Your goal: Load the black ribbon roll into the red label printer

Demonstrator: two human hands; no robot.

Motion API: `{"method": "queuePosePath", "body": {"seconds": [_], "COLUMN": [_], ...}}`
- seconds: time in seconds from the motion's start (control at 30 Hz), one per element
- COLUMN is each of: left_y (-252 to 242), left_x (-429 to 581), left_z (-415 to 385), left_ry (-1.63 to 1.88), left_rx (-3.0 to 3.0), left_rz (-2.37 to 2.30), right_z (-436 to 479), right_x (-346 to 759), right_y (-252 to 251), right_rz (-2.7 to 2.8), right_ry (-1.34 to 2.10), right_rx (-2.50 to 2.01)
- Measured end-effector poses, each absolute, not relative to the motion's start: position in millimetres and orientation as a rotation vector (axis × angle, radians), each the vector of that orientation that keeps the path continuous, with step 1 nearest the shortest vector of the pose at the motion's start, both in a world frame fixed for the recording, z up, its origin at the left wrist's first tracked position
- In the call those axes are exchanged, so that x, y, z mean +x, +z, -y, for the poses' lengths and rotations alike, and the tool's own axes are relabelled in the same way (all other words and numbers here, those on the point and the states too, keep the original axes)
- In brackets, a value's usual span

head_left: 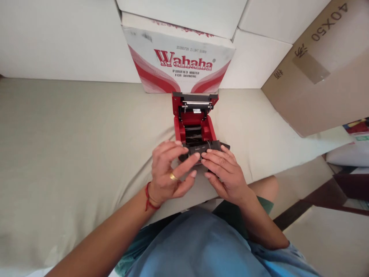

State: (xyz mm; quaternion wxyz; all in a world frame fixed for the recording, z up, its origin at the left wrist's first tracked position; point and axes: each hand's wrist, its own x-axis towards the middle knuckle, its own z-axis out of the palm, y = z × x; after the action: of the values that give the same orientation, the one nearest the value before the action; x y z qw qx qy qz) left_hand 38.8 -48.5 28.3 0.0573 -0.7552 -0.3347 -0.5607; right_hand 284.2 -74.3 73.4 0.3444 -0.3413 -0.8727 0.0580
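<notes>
A red and black device (178, 129) stands on the pale cloth with its lid (175, 103) tilted up at the back. Inside it a dark, shiny strip shows between red side walls. Across its front is a black part (200, 148). My left hand (173, 169), with a gold ring and a red string bracelet, is at the front left of this part, fingers apart. From the right, my right hand (226, 173) rests its fingertips at the black part's front edge, with the fingers spread and nothing visibly gripped.
A Wahaha carton (184, 61) stands right behind the device, among white boxes (66, 42). A brown cardboard box (319, 77) is at the right. The pale cloth (72, 154) covers the surface, whose front edge runs close to my lap.
</notes>
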Motion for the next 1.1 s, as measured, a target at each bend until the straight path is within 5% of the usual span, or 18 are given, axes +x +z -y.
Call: {"method": "queuePosePath", "body": {"seconds": [0.5,1.1], "left_y": [28.2,29.7], "left_x": [48.1,22.2], "left_z": [50.6,41.8], "left_ry": [-1.570,-1.745], "left_rx": [-2.440,-2.392], "left_rz": [1.033,1.385], "right_z": [-114.9,-11.3], "right_x": [268.3,292.0], "right_y": [92.1,59.4], "right_rz": [1.582,1.984], "right_ry": [0.934,0.576], "right_rx": [-1.033,-0.796]}}
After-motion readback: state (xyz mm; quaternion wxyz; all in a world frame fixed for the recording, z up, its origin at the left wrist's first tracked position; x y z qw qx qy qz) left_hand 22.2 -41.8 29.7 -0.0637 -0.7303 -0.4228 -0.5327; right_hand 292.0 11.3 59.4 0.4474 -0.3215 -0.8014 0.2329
